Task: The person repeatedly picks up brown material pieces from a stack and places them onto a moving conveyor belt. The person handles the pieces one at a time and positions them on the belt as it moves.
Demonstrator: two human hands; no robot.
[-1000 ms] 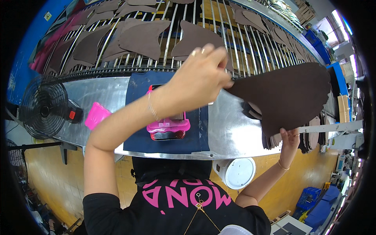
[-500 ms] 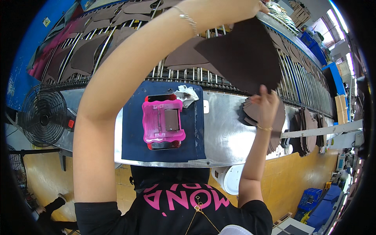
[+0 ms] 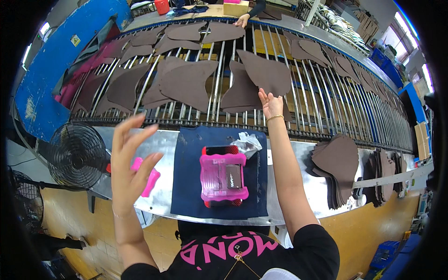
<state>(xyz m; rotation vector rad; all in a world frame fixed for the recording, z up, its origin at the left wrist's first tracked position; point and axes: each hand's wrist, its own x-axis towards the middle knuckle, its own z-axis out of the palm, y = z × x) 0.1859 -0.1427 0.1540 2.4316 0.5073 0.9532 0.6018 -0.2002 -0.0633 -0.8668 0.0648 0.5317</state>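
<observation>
A dark brown flat shaped piece (image 3: 267, 72) lies on the metal roller conveyor (image 3: 219, 84), overlapping another brown piece (image 3: 241, 86). My right hand (image 3: 272, 105) is at its near edge, fingers stretched out and touching or just over it; I cannot tell which. My left hand (image 3: 132, 163) hovers over the left part of the metal table, fingers spread, holding nothing. Behind it shows a pink plastic object (image 3: 149, 182), partly hidden by the hand. A pink frame with a roller (image 3: 224, 177) sits on a red-and-black base on the dark blue mat (image 3: 186, 196), beside a crumpled white wrapper (image 3: 249, 143).
More brown pieces (image 3: 186, 84) lie along the conveyor. Stacks of brown pieces (image 3: 336, 163) rest at the table's right, near a whitish bar (image 3: 396, 178). A black fan (image 3: 77, 156) stands left. Across the conveyor, another person's hand (image 3: 242, 21) touches a brown piece.
The brown piece, held up between both hands before, now lies on the conveyor. My left hand has drawn back from the far right to the left side. The view has shifted too.
</observation>
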